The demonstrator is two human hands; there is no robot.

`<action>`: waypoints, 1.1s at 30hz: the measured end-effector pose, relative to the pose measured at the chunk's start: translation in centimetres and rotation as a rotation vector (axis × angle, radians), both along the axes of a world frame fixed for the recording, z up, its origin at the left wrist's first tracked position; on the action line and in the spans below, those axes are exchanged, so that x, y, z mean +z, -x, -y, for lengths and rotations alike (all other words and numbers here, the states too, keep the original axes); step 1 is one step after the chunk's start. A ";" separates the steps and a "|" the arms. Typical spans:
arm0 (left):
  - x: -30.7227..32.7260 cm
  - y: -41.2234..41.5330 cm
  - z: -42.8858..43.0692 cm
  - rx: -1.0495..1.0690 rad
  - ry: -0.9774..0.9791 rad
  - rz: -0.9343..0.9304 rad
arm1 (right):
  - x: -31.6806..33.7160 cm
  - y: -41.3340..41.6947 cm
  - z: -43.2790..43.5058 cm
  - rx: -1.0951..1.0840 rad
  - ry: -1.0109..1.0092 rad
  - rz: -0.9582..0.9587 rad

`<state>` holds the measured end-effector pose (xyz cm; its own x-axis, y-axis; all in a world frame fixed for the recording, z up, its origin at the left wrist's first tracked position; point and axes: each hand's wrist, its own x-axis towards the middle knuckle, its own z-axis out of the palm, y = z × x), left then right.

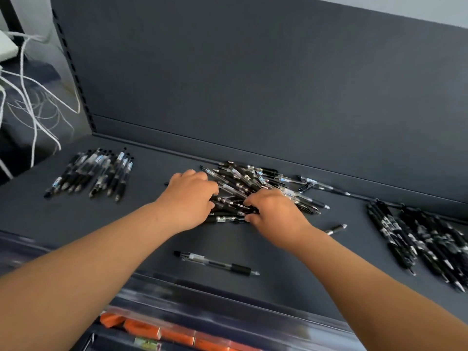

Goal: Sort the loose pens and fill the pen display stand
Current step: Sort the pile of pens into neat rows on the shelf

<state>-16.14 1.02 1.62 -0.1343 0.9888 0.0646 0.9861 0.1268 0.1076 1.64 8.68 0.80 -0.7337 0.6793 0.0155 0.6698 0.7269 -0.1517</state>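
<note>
A: Hands first, quick

B: Left hand (188, 198) is knuckles up at the left edge of the loose pile (253, 181). Fingers curl down into the pens, thumb against a black barrel. Can't tell whether it actually grips one, the fingertips are buried

A: Right?

B: Right hand (276, 216) is on the near edge of the same pile, thumb and curled fingers pinching a few black pens. The two hands are close but not touching, with pens in the gap

A: Pile location?

B: Middle of the dark grey shelf (152, 224), toward the back. Pens are crossed every which way, and a few stray right along the back panel (253, 84)

A: Sorted stuff?

B: Left group (93, 171) sits well off to the left, clear-barrelled pens with black grips lying roughly parallel. Right group (417, 239) is far right, darker pens, also roughly parallel, blurred

A: Strays?

B: Single pen (216, 263) lies alone in front of the hands, between the forearms, tip to the right. Another stray pen (335, 229) is just right of the right wrist, partly hidden by it

A: Rest?

B: Clear front rail (228, 300) runs along the shelf's near edge, orange boxes (162, 333) sit on the level below, and white cords (27, 97) hang at far left
</note>
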 end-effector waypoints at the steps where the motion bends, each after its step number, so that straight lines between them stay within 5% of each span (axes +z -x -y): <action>1: -0.1 -0.2 0.0 0.007 0.022 0.010 | -0.3 -0.1 0.0 -0.002 -0.001 0.002; 9: -0.6 -0.4 1.1 0.103 0.088 0.208 | -0.6 -1.2 -0.6 -0.036 -0.018 -0.005; 33: -2.1 1.4 0.3 0.143 -0.007 0.153 | -0.9 -2.8 -1.4 -0.344 0.227 -0.273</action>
<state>-17.55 0.70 -0.43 -0.2823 0.9585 0.0399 0.9302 0.2634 0.2557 4.41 10.03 -0.05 -0.4560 0.8900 -0.0007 0.7792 0.3988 -0.4836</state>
